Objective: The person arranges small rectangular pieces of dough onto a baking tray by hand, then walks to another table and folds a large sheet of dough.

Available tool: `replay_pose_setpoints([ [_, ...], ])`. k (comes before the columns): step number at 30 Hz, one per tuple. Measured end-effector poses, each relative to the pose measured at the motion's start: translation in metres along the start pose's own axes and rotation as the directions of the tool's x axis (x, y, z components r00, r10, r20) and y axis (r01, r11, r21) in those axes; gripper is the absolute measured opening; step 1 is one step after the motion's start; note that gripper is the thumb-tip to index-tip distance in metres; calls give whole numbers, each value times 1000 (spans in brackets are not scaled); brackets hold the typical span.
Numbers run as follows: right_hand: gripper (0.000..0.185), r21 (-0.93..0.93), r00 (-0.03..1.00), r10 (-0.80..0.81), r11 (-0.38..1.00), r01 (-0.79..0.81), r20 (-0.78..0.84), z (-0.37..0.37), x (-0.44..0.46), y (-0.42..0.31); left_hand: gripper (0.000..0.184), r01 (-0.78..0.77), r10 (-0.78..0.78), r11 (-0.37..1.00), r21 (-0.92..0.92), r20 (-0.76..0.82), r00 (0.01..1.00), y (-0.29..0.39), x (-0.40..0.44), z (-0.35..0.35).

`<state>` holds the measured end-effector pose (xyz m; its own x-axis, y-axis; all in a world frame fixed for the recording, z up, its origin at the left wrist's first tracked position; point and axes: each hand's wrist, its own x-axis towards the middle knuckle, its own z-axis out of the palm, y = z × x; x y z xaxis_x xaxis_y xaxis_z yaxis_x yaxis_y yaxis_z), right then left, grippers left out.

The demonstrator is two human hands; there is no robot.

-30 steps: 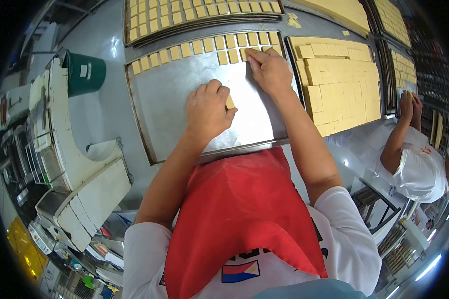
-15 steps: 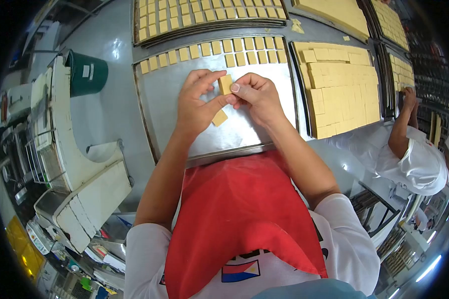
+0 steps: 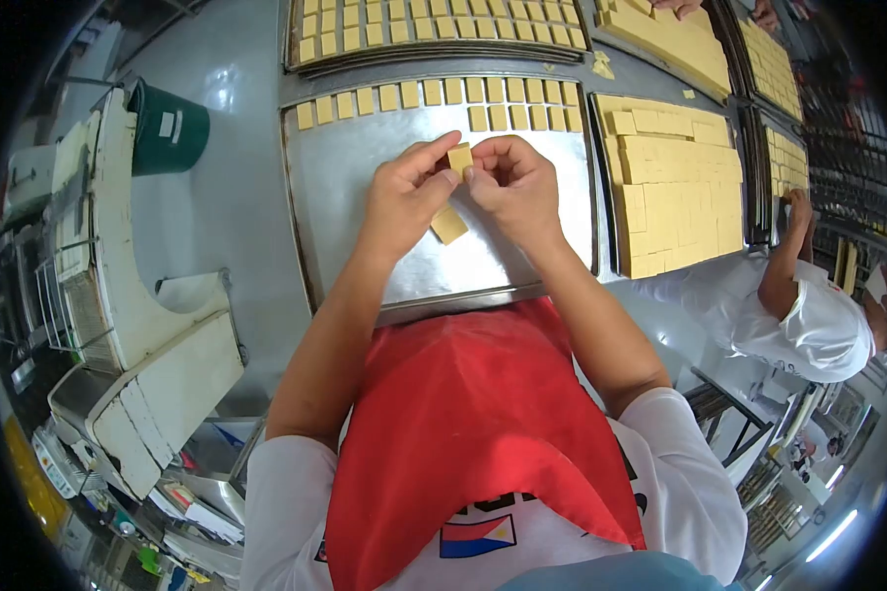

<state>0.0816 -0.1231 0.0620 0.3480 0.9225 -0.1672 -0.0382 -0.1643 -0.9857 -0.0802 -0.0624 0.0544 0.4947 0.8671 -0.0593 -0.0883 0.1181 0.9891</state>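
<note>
A small yellow rectangular dough piece (image 3: 460,158) is pinched between my two hands, above a metal baking tray (image 3: 340,217). My left hand (image 3: 404,192) has its thumb and fingers closed on the piece's left side. Opposite, my right hand (image 3: 518,192) grips it from the right with thumb and curled fingers. Below the hands, a second dough piece (image 3: 449,225) lies tilted on the tray, close to my left thumb. Along the tray's far edge runs a row of similar pieces (image 3: 365,100), doubled at the right end.
Beyond my tray sits a stack of trays with dough pieces (image 3: 434,28). To the right, a cut dough slab (image 3: 680,207) fills another tray. A co-worker (image 3: 798,310) reaches toward trays at far right; other hands (image 3: 676,8) show at top. A green bin (image 3: 168,128) stands left.
The held piece has turned between my fingers, and my right fingers have curled in more. The view has shifted slightly. Another person's hands now appear at the top right.
</note>
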Motion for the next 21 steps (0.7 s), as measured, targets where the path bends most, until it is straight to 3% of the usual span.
replay_pose_setpoints([
  [2, 23, -31, 1000, 7, 1000, -8, -11, 2, 2, 1, 46, 121, -130, 987, 103, 83, 988, 2, 5, -8],
  [9, 21, -8, 991, 129, 992, -129, 35, -2, 16, 13, 43, 87, -113, 983, 160, 159, 981, -12, 26, -22],
  [10, 21, -7, 991, 129, 992, -128, 34, -2, 18, 17, 42, 84, -124, 966, 246, 152, 981, -9, 28, -22],
  [12, 21, -166, 999, -26, 986, 29, 22, -1, 21, 24, 42, 80, -134, 940, 332, 145, 980, -3, 32, -21],
  [13, 21, -165, 999, -27, 986, 30, 22, 0, 21, 25, 44, -1, -74, 880, 476, 139, 988, -1, 33, -20],
  [14, 21, -423, 984, -180, 890, 170, 17, 1, 20, 25, 46, -76, -14, 791, 608, 142, 990, -1, 35, -19],
  [15, 21, -647, 944, -324, 709, 280, 54, 2, 19, 24, 46, -76, -15, 790, 609, 143, 990, -7, 35, -19],
  [16, 21, -647, 945, -324, 710, 279, 52, 1, 17, 26, 47, -122, 87, 684, 719, 86, 992, -17, 34, -18],
  [17, 22, -774, 896, -417, 512, 372, 155, -3, 16, 30, 49, -151, 197, 560, 815, 47, 979, -24, 35, -17],
  [18, 23, -853, 834, -480, 279, 440, 273, -5, 16, 33, 49, -157, 200, 558, 815, 51, 978, -23, 34, -17],
  [21, 20, -853, 820, -508, 271, 445, 266, -7, 16, 44, 52, -108, 118, 579, 808, 48, 992, -25, 26, -24],
])
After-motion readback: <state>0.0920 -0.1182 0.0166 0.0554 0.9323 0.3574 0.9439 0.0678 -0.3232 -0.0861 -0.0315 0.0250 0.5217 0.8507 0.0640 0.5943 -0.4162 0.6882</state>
